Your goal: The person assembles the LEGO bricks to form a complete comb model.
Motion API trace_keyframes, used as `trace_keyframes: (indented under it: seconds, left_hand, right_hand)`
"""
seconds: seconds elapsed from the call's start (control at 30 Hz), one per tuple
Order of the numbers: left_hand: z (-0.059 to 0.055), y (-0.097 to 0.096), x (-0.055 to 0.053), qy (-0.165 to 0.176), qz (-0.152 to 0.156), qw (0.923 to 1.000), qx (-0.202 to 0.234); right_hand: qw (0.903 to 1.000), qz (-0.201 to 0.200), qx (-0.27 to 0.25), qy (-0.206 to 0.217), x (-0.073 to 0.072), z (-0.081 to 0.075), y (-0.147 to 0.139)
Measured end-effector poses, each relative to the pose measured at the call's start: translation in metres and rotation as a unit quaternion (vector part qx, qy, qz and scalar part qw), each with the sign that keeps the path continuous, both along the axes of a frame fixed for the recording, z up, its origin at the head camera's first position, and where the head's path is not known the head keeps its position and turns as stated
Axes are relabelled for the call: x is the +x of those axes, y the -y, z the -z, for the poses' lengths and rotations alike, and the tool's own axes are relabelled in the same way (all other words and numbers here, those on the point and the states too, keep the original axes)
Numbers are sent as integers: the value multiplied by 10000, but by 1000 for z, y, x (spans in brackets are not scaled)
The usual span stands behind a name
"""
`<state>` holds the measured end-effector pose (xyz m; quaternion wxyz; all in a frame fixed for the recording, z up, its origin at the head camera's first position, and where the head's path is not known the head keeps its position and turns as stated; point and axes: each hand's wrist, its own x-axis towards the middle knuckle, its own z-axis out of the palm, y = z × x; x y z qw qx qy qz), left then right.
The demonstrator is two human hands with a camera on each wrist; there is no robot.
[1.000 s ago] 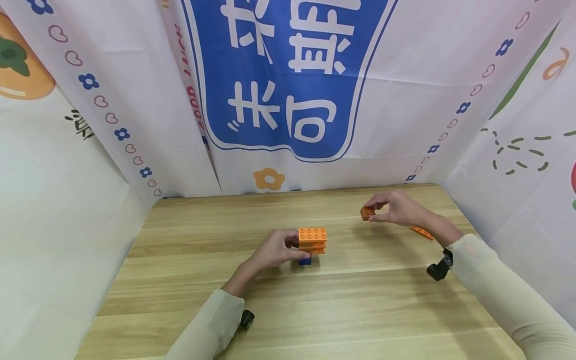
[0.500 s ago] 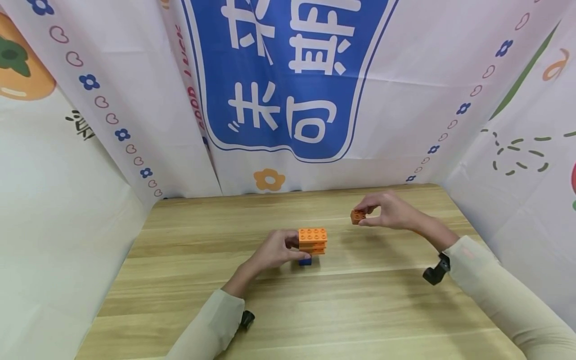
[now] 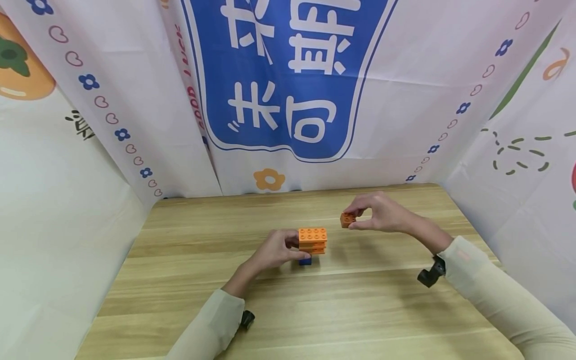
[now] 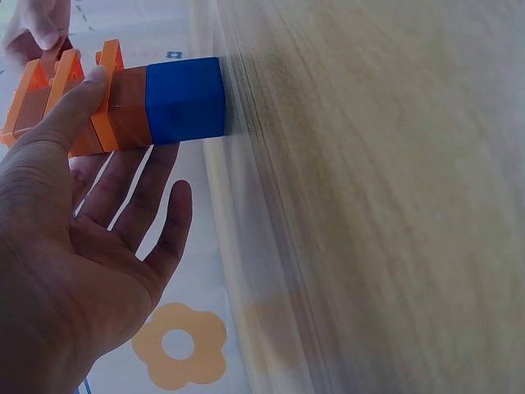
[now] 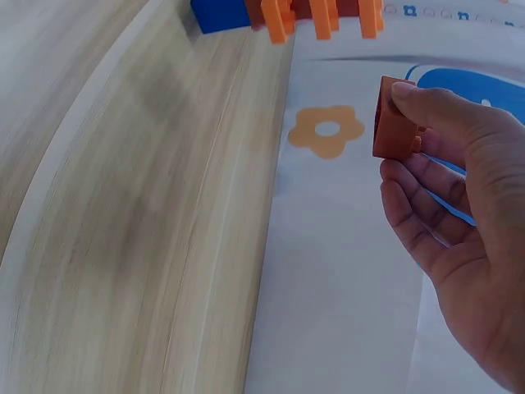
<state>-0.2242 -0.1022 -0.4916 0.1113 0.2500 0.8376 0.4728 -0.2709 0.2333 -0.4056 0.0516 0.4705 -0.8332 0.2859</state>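
Observation:
Near the middle of the table stands a stack of toy building bricks (image 3: pixel 312 235), with a studded orange plate on top. My left hand (image 3: pixel 273 249) grips it from the left between thumb and fingers. In the left wrist view a blue brick (image 4: pixel 187 100) forms the stack's base on the table, and brown bricks (image 4: pixel 130 107) alternate above it with thin orange plates (image 4: pixel 109 82). My right hand (image 3: pixel 382 216) pinches a small studded brown brick (image 3: pixel 347 220) in the air, right of the stack and apart from it. The right wrist view shows that brick's hollow underside edge.
The wooden table (image 3: pixel 202 295) runs back to a printed cloth (image 3: pixel 391 135) hanging upright behind it. More white cloth flanks both sides. Dark wrist cameras (image 3: pixel 431 272) jut out below each sleeve.
My right hand has carried the brown brick leftward, closer to the stack. The loose orange plate at the right has become hidden behind my right arm. My left hand and the stack stay put.

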Motion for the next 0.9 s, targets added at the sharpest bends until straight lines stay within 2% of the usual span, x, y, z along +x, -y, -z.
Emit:
trace_keyframes:
  seconds: [0.37,0.9]
  left_hand:
    - [-1,0,0,44,28,10000,58]
    - [-1,0,-1,112,51,9999,119]
  right_hand:
    - [9995,-274,-110,-145,9,-9,17]
    - [9991,-323,-234,-162,17,-12,37]
